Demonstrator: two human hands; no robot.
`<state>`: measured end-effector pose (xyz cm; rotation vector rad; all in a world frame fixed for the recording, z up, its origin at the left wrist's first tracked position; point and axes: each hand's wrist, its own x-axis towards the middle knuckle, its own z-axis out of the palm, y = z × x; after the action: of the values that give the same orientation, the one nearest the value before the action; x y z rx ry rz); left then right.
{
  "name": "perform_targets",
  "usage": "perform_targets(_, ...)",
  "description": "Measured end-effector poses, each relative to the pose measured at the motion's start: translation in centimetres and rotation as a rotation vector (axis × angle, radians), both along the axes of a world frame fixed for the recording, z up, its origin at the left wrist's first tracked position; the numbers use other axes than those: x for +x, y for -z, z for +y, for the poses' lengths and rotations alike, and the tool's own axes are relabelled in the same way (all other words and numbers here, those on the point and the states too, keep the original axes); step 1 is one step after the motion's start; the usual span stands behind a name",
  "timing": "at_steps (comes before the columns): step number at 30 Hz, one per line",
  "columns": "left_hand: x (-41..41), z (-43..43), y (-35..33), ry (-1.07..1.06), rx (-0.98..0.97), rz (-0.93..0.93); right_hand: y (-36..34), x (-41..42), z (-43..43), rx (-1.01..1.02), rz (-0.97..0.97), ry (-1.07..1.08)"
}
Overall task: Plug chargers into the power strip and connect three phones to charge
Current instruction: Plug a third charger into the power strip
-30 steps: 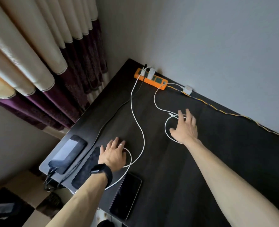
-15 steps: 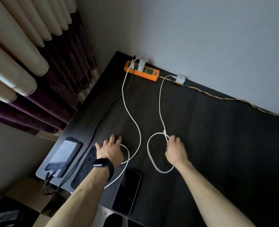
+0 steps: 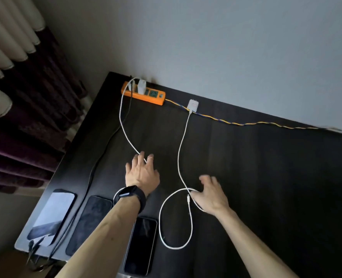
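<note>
An orange power strip (image 3: 143, 93) lies at the far edge of the dark table (image 3: 266, 177), with one white charger (image 3: 141, 86) plugged in. A second white charger (image 3: 193, 105) lies unplugged beside the strip. Its white cable (image 3: 181, 147) runs toward me and loops, with the plug end (image 3: 188, 197) lying loose. My right hand (image 3: 210, 195), fingers spread, rests on that loop. My left hand (image 3: 142, 173) is open and flat over the other white cable (image 3: 124, 125). Three dark phones lie at the near left edge: left (image 3: 51, 213), middle (image 3: 90, 219), right (image 3: 141, 245).
A yellow-and-blue twisted cord (image 3: 246, 123) runs from the strip along the wall to the right. A black cable (image 3: 98, 163) goes from the strip to the left phone. Curtains (image 3: 21, 93) hang at the left. The table's near-left corner is close to the phones.
My right hand has drawn the second cable's end toward me and let it go. My left hand has slid away from the phones, farther up the table.
</note>
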<state>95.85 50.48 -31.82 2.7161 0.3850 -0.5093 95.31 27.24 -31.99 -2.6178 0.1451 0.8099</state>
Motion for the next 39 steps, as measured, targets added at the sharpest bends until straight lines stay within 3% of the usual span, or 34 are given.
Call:
perform_targets(5,3.0,2.6,3.0,0.062,0.139,-0.079,-1.0,12.2,3.3,0.011,-0.306,0.076)
perform_targets(11,3.7,5.0,8.3,0.127,0.186,-0.199,1.8,25.1,7.0,0.014,-0.346,0.227)
perform_targets(15,2.8,4.9,10.3,0.1,0.14,-0.307,4.5,28.3,7.6,-0.09,-0.302,0.309)
perform_targets(21,3.0,5.4,10.7,0.079,0.115,-0.321,6.2,30.2,8.3,-0.249,-0.417,0.303)
perform_targets(27,3.0,5.6,10.6,0.056,0.086,-0.312,5.4,30.5,9.0,-0.318,-0.442,0.163)
perform_targets(30,3.0,5.6,10.7,0.046,0.07,-0.31,4.1,31.0,11.4,-0.132,-0.563,0.112)
perform_targets(34,3.3,5.5,10.6,0.049,0.055,-0.31,2.2,31.4,15.9,0.178,-0.554,-0.207)
perform_targets(39,3.5,5.7,10.6,0.041,0.036,-0.301,0.6,32.0,18.9,0.155,-0.572,-0.383)
